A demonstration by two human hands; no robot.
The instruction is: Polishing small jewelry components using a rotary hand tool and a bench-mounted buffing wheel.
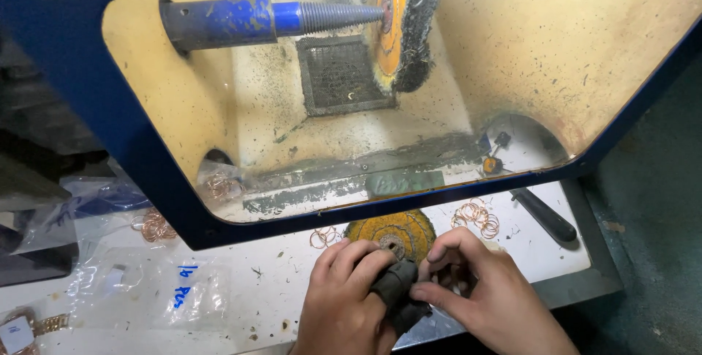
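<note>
White bench (556,256), copper rings (477,216), buffing wheel (391,232), perhaps bags (146,289)

**Plastic Bags Crowd the Worktop's Left End**

A clear plastic bag (157,289) with blue handwriting lies flat near the worktop's (512,252) left front. Another clear bag (88,205) sits behind it, and a small white tag (14,334), possibly paper, marks the corner.

1. Left hand (338,304): bare, no glove, no ring or watch in view; no sleeve reaches the wrist.
2. Right hand (488,298): bare, no glove, no ring seen; forearm uncovered to frame edge.
3. Fingernails short, unpainted; thumbnail visible on right hand.
4. Nothing else of the person visible.
</note>
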